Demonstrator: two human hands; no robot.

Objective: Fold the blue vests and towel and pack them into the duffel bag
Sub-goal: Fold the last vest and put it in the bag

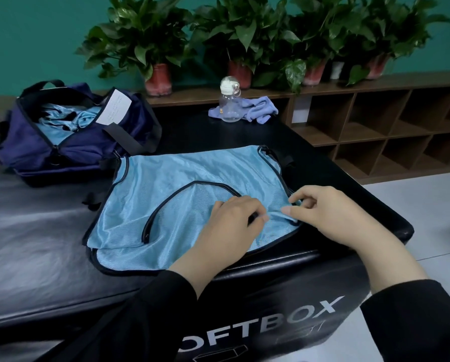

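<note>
- Head view: black padded box (49, 231), teal wall, wooden cubby shelf (375, 121).
- Left hand (231, 226), right hand (330, 212) both pinch blue vest (171, 194).

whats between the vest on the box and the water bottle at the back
In the head view, only bare black box top lies between the spread blue vest and the water bottle. The towel sits bunched around the bottle, not in that gap.

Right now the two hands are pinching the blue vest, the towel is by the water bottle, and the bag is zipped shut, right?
Not quite: the duffel bag is open, with blue fabric showing inside, as the head view shows. The rest holds: the left hand and right hand pinch the blue vest, and the towel lies by the water bottle.
</note>
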